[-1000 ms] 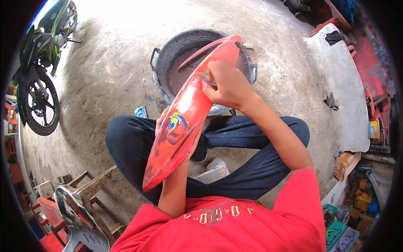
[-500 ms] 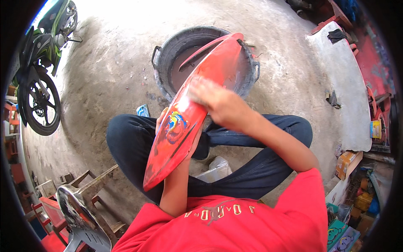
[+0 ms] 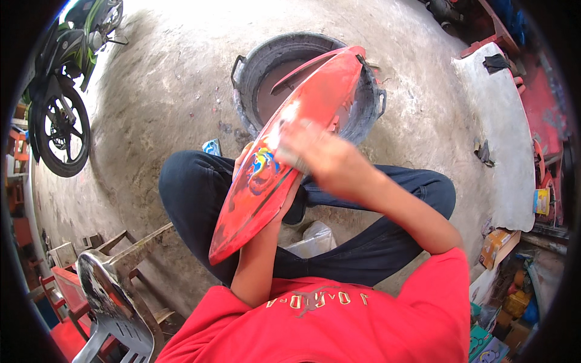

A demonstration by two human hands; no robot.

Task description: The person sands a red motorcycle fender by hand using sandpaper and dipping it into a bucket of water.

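A long, pointed red motorcycle body panel (image 3: pixel 266 181) slants from my lap to the tub, its surface glossy with scuffed patches and a blue-and-yellow graphic. My left hand (image 3: pixel 242 158) grips it from underneath, with fingertips over its left edge and most of the hand hidden. Blurred by motion, my right hand (image 3: pixel 327 158) presses on the panel's upper face beside the graphic. Under its fingers shows a small greyish piece (image 3: pixel 292 160) that looks like sandpaper. The panel's far end lies over a round black tub (image 3: pixel 245 91) holding murky reddish-brown liquid.
Past my left knee, a small blue-and-white packet (image 3: pixel 212 147) lies on the concrete floor. A motorcycle (image 3: pixel 60 121) stands far left, a worn chair (image 3: pixel 115 296) near left. A clear plastic bag (image 3: pixel 315 239) sits between my legs. On the right are a pale slab (image 3: pixel 502 133) and a cardboard box (image 3: pixel 497 247).
My right hand has moved down the panel toward me, close to the graphic. The whole view has shifted slightly; my left hand keeps its grip underneath.
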